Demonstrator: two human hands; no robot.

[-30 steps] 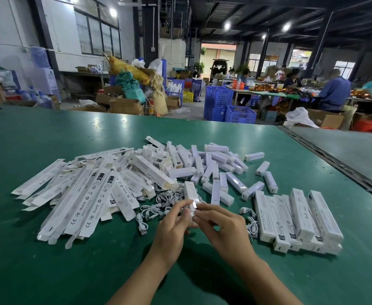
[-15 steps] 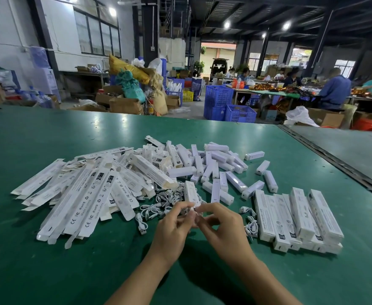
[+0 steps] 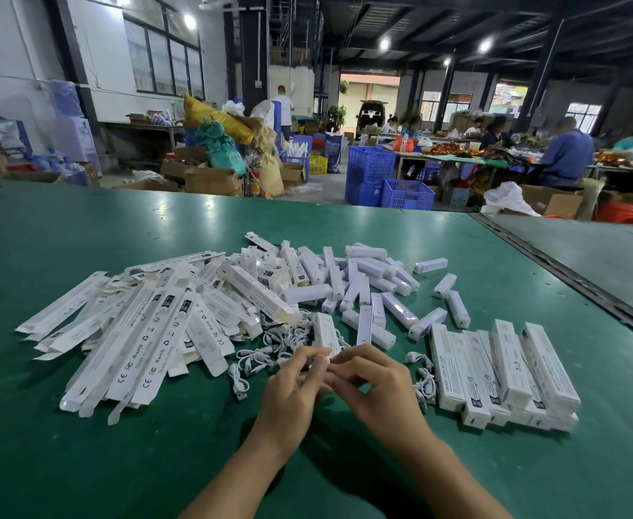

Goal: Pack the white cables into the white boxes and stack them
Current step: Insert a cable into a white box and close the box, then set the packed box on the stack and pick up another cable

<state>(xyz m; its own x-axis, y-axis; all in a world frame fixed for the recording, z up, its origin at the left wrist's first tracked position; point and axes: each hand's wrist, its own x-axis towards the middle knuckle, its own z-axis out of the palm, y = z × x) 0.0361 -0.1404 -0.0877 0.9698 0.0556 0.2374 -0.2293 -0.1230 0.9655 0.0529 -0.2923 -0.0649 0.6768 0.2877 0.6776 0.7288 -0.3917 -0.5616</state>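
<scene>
Fingers curled, left hand (image 3: 291, 392) and right hand (image 3: 379, 388) pinch one white box (image 3: 324, 332).

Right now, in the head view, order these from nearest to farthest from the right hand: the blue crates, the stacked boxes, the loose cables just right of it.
1. Loose cables, just right of the right hand.
2. Stacked boxes, further right on the table.
3. Blue crates, beyond the table's far edge.
</scene>
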